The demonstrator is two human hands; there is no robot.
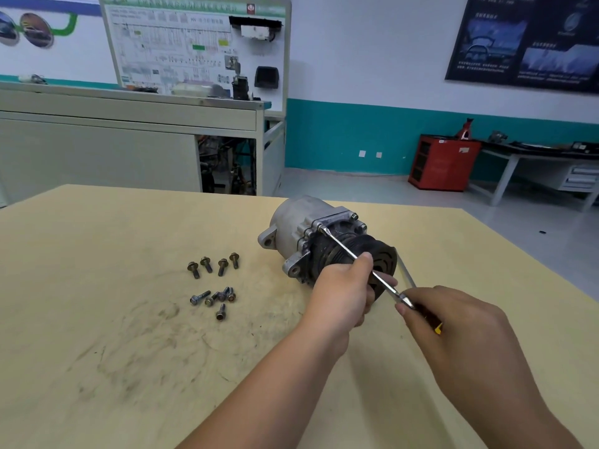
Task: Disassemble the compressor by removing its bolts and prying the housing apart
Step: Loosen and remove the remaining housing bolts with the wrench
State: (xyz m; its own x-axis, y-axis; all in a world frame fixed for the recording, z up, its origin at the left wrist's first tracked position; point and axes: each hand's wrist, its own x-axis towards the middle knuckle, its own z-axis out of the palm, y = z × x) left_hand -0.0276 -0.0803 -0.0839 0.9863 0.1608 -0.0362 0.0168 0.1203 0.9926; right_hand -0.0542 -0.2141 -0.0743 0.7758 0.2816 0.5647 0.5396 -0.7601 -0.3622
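Note:
A grey metal compressor lies on its side on the tan table, its black pulley end facing me. My left hand grips the pulley end from the near side. My right hand holds the dark handle of a screwdriver. The thin shaft runs up and left, and its tip sits at the seam of the housing near the top flange. Two bolts remain visible in the front flange. Several removed bolts lie loose on the table to the left.
A second thin metal tool lies on the table behind my right hand. The table's far edge is just beyond the compressor. A grey cabinet, a red tool cart and a workbench stand in the background.

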